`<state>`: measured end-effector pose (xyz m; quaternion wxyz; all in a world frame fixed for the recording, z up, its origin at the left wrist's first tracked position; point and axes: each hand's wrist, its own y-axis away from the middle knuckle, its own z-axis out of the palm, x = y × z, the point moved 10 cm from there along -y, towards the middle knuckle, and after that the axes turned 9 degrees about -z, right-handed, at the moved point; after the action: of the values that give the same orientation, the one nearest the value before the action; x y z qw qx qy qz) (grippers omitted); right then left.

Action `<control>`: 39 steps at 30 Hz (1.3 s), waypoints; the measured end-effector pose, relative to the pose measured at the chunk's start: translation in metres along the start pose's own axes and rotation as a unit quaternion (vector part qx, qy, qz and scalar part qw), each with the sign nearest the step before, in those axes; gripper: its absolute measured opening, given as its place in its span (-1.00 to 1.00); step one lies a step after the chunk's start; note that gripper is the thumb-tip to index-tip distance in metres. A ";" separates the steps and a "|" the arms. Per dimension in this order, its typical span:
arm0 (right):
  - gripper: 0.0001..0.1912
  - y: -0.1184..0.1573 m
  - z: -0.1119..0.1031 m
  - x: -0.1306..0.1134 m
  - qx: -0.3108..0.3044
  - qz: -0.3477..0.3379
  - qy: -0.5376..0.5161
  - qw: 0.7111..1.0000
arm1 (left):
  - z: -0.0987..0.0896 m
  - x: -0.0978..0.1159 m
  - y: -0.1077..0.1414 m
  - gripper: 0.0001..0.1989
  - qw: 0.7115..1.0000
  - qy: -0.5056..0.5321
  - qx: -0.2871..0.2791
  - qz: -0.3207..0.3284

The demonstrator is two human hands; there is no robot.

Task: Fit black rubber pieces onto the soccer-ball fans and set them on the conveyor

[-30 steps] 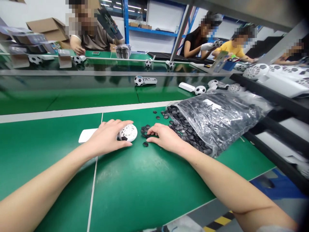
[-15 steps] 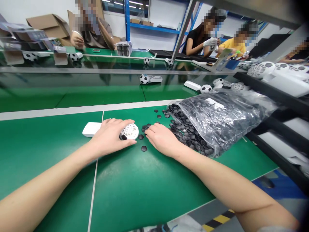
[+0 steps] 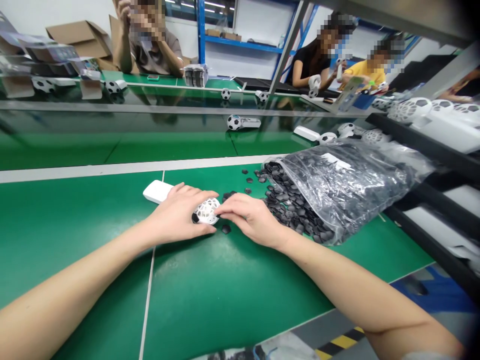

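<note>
My left hand (image 3: 180,210) is wrapped round a white handheld fan (image 3: 207,211) with a football-patterned grille head; its white handle (image 3: 157,191) sticks out to the left behind my fingers. A black pentagon shows in the head near my thumb. With thumb and fingers pinched, my right hand (image 3: 251,217) holds a small black pentagon piece (image 3: 218,215) against the right side of the head. Its tip is mostly covered by my fingers. A loose black pentagon (image 3: 226,229) lies just below, and several more sit behind my right fingers.
A clear plastic bag (image 3: 352,185) spills many black pentagons (image 3: 288,205) onto the green table (image 3: 225,300). A black rack (image 3: 423,145) with white fans stands at right. Behind the pale edge strip, a green conveyor carries a football fan (image 3: 240,122). Several people work beyond.
My right hand has moved left from the loose pentagons to the fan head, now pinching a piece. My left hand and the fan have shifted slightly right, and the handle has tilted.
</note>
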<state>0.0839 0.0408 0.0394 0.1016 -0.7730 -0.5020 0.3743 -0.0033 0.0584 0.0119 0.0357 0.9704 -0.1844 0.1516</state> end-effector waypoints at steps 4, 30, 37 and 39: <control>-0.72 0.000 0.003 -0.013 -0.011 -0.070 0.058 0.996 | 0.000 0.001 0.001 -0.35 1.000 0.003 0.007 0.002; -0.77 0.006 0.016 0.042 0.038 0.180 -0.125 0.975 | -0.005 0.006 0.001 -0.49 0.999 0.026 0.023 0.002; -0.87 0.006 0.016 0.048 -0.085 0.152 0.121 0.977 | 0.002 -0.025 -0.002 -0.33 0.998 -0.003 -0.027 -0.064; -0.86 0.008 0.023 0.050 -0.111 0.157 0.131 0.973 | 0.001 -0.025 -0.003 -0.35 0.997 0.002 0.000 -0.073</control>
<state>0.0842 0.0743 -0.0049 0.0197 -0.8910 -0.3949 0.2233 -0.0245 0.0696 0.0031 0.0472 0.9810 -0.1130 0.1507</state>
